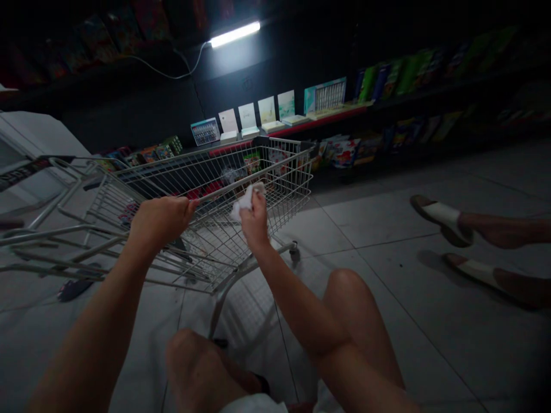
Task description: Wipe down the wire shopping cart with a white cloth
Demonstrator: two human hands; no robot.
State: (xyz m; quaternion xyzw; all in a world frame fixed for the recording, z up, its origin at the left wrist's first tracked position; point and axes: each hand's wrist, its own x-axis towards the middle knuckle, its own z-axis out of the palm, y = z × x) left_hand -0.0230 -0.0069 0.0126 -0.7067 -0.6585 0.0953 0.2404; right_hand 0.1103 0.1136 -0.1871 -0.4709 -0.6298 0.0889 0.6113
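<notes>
Knees (189,350) before cart (204,249); I see left hand (159,222) curled round cart's rail (215,194), right hand (255,222) pinching cloth (244,202) at rail.

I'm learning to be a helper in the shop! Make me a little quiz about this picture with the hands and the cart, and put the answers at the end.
1. What is the right hand holding?
2. True or false: the left hand grips the side of the shopping cart.
3. Where is the glowing tube light?
A) Inside the shopping cart
B) Above the red-edged shelf
C) On the floor

Key:
1. A crumpled white cloth or tissue.
2. True.
3. B.
</notes>
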